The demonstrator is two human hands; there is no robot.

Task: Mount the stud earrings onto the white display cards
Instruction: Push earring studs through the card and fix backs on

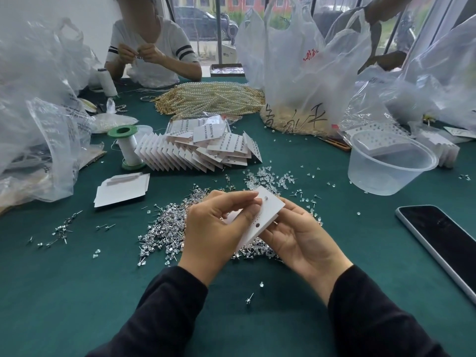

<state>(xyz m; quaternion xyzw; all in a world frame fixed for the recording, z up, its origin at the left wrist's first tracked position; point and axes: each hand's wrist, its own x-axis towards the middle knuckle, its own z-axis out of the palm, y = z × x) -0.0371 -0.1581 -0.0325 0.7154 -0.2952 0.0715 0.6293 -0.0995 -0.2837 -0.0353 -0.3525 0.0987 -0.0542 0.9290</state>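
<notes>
Gripping card (269, 212) from beneath with right hand (304, 240) at 4 o'clock, long axis 7 to 1 o'clock above stud pile (167, 228) on counter (77, 292), pinching stud (259, 200) with nearer left hand (216, 225) at card's 1 o'clock end.

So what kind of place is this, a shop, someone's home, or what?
Probably a small jewellery packing workshop. Loose stud earrings are heaped on the green table, filled display cards are stacked behind them, and pearl strands are piled further back. Left hand and right hand hold one more card.
</notes>
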